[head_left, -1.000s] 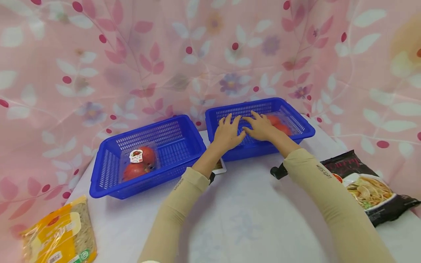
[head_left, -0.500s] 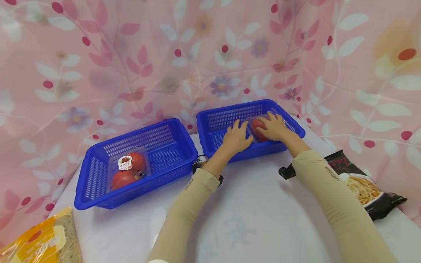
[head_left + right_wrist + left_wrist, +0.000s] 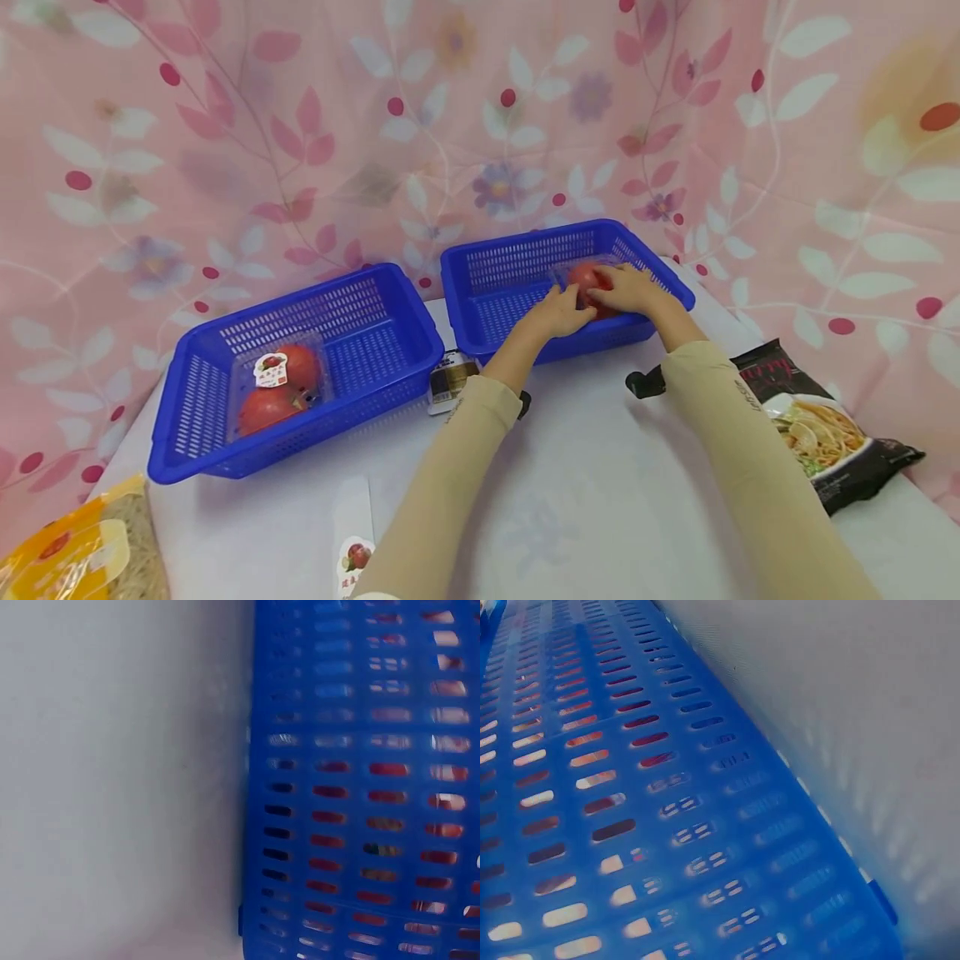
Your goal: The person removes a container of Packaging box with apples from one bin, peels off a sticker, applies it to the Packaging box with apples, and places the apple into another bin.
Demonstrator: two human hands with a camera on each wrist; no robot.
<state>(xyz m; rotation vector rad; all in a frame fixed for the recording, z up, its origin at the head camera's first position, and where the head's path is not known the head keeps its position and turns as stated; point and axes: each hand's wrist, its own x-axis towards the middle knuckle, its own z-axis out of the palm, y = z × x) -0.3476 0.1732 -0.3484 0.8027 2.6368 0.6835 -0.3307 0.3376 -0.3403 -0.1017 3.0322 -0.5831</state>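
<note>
A clear plastic pack of red round fruit sits in the right part of the right blue basket. Fingers of my right hand curve over the fruit and hold the pack from the right. My left hand reaches over the basket's near rim, its fingertips at the pack's left side. Whether those fingers grip the pack is hidden. In the left wrist view only the slotted basket wall shows beside the white tabletop. The right wrist view has red showing through the basket wall.
Another pack of red fruit lies in the left blue basket. Between the baskets lies a small dark-and-white packet. A yellow bag, a black noodle bag and a white label strip lie around them.
My right hand has moved right onto the pack of fruit, and my left hand has come in from the left to the pack's side. The view has turned slightly.
</note>
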